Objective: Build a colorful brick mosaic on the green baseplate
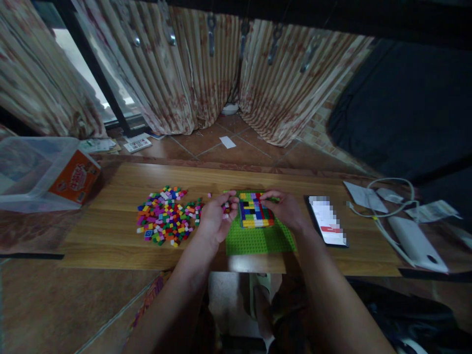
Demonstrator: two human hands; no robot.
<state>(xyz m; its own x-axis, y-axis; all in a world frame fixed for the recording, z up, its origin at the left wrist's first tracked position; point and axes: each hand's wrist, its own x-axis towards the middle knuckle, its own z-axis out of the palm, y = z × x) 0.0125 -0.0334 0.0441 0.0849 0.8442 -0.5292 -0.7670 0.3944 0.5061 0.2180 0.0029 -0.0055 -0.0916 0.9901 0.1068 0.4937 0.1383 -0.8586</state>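
A green studded baseplate (254, 241) lies on the wooden table, and a block of colourful toy bricks (254, 209) is built on it. Just left of the build, my left hand (217, 216) is curled palm-up around a few small toy bricks (226, 209). My right hand (283, 209) reaches over the build's upper right side, thumb and fingers pinched together at the bricks. Whatever sits between those fingertips is too small to make out. To the left spreads a loose heap of small toy bricks (165, 216) in many colours.
A clear plastic bin (33, 172) with an orange label stands at the far left. Right of the baseplate lies a phone (326, 221) with its screen lit. Farther right are a white cable (396, 182), a white device (420, 243) and papers. Striped curtains (206, 73) hang behind the table.
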